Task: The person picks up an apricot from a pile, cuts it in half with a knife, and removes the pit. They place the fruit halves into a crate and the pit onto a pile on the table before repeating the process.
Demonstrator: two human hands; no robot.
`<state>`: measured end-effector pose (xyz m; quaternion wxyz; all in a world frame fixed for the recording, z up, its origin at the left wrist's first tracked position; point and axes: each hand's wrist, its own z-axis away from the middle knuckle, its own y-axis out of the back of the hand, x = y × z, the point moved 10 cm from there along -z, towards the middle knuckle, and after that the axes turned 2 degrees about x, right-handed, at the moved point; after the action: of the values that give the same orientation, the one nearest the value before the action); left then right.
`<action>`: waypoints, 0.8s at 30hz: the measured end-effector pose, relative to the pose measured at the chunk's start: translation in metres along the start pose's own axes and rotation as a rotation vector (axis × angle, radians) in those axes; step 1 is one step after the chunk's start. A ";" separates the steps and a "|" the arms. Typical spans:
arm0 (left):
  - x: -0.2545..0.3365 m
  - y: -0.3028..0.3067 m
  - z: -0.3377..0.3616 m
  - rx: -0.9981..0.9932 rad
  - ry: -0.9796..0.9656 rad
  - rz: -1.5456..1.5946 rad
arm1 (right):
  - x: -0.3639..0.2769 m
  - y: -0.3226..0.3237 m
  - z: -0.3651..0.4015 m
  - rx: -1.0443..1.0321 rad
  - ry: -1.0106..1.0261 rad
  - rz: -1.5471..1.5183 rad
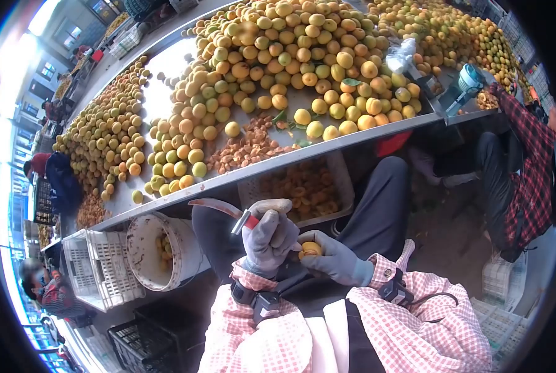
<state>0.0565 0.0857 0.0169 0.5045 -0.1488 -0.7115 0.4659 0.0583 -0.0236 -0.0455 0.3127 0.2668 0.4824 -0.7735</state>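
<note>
L hand (269,237) w/ knife (219,205), R hand (335,257) w/ fruit (310,250)

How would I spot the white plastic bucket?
Find the long metal table heaped with yellowish fruit. Below its near edge, left of the person's dark trousers, sits the white plastic bucket. It is round, unlike the slatted white crates beside it.
</note>
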 end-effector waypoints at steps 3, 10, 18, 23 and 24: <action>-0.001 -0.002 0.003 0.006 0.005 0.019 | 0.001 -0.003 0.000 -0.001 -0.012 0.013; -0.004 -0.001 0.008 0.001 -0.003 0.021 | -0.001 -0.008 0.003 0.019 0.003 0.050; 0.004 0.006 0.009 0.111 -0.128 -0.248 | 0.002 -0.006 0.000 0.007 0.037 0.152; 0.026 0.003 0.001 0.132 -0.158 -0.267 | 0.002 -0.008 0.001 0.044 -0.022 0.169; 0.025 -0.001 0.001 0.078 -0.143 -0.205 | 0.004 -0.007 0.001 0.038 -0.023 0.186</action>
<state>0.0453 0.1015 0.0323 0.5028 -0.0219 -0.7385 0.4486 0.0502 -0.0230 -0.0439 0.3834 0.3075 0.4374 -0.7531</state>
